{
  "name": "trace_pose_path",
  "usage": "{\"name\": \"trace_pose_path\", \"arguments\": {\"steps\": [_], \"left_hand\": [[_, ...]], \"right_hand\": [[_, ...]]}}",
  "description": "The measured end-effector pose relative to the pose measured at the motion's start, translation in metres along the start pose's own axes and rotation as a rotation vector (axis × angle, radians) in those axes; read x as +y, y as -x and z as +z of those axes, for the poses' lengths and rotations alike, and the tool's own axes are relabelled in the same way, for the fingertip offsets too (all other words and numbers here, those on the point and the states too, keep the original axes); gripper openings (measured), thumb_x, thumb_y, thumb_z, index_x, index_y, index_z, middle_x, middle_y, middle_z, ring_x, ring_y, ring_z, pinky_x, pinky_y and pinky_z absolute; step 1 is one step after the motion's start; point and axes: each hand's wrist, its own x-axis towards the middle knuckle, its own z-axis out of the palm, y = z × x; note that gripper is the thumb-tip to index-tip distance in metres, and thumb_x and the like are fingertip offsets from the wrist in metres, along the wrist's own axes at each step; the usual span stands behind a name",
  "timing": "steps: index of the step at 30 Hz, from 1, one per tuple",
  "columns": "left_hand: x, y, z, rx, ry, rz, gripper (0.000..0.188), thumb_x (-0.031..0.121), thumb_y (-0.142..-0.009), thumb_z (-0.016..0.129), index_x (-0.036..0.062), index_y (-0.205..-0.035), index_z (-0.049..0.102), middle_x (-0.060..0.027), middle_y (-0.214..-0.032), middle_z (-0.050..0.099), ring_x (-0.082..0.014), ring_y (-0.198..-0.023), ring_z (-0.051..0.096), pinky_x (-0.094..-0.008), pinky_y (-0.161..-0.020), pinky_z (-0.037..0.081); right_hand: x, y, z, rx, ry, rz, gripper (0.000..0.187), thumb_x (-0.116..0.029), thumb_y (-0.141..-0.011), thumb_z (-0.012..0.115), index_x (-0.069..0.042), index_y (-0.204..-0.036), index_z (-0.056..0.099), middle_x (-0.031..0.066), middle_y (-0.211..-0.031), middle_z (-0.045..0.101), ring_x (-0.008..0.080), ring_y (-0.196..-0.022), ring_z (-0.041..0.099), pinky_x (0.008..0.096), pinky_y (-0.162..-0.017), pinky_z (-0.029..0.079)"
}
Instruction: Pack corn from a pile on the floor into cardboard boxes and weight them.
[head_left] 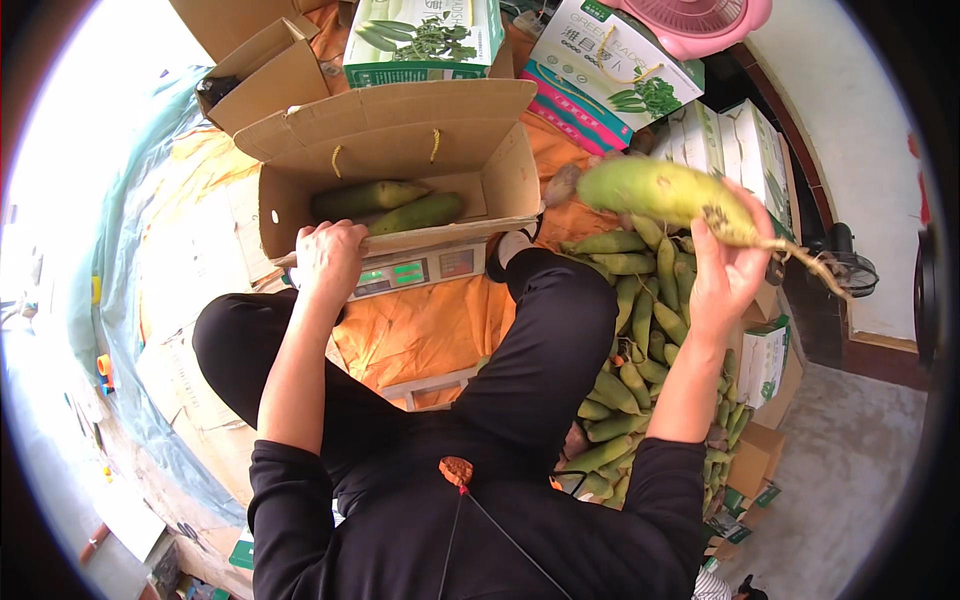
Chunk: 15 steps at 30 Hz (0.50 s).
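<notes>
My right hand (725, 270) holds up a large green radish (650, 190) by its root end, its long thin root trailing off to the right. Some dark blemishes mark the skin near my fingers. My left hand (330, 255) is closed over the near rim of an open cardboard box (400, 120). Two green radishes (420, 212) lie inside it, and yellow cord handles hang on its far wall. Under the box is a digital scale (410, 270) with a lit green display.
A big heap of green radishes (640, 370) lies to my right, beside my bent leg. Printed gift cartons (610, 60) and a pink fan (690, 20) stand at the back. An orange sheet (400, 340) covers the ground under the scale. A smaller cardboard box (275, 75) sits back left.
</notes>
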Motion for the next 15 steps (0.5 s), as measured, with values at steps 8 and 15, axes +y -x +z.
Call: {"name": "trace_pose_path", "arguments": {"steps": [8,15], "left_hand": [[-0.002,0.002,0.000,-0.022,-0.027,-0.010,0.011,0.016,-0.074,0.066,0.0150,-0.085,0.069,-0.0012,-0.082,0.063,-0.0216,-0.087,0.061,-0.0392,-0.080,0.041],[0.006,-0.001,-0.005,-0.074,-0.026,-0.017,0.017,0.017,-0.072,0.069,0.0145,-0.089,0.070,-0.0011,-0.088,0.065,-0.0210,-0.091,0.061,-0.0389,-0.081,0.042]], "right_hand": [[0.015,-0.024,0.131,-0.392,0.139,-0.219,0.046,0.001,-0.072,0.069,-0.007,-0.115,0.054,0.0082,-0.110,0.059,0.0264,-0.102,0.055,0.0343,-0.088,0.045],[0.090,0.012,0.223,-0.790,0.689,-0.306,0.050,-0.014,-0.075,0.068,-0.019,-0.122,0.052,0.0073,-0.108,0.057,0.0301,-0.101,0.054,0.0440,-0.081,0.047]]}}
